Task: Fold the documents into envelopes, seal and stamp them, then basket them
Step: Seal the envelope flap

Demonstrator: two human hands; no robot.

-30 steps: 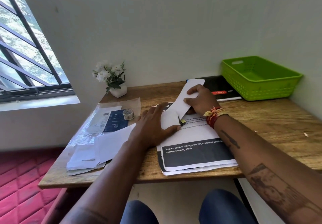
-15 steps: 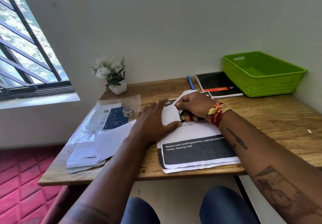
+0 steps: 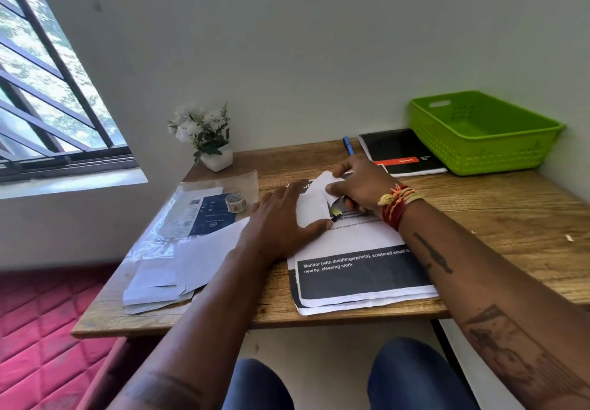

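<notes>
White envelope (image 3: pixel 311 207), flap half-folded, under flat left hand (image 3: pixel 281 221), pinched by right hand (image 3: pixel 360 183).

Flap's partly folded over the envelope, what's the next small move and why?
Probably press the flap flat. The right hand pinches it, curled and raised, over the envelope that the left hand pins flat; it isn't sealed yet.

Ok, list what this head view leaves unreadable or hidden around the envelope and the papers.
- Envelope: the left hand and right hand cover its edges, so whether the document is fully inside is hidden.
- Yellow-tipped item: mostly under the right hand; cannot be identified.
- Printed sheets: upper text covered by the hands, small lines blurred.
- Tape roll: pattern too small.
</notes>
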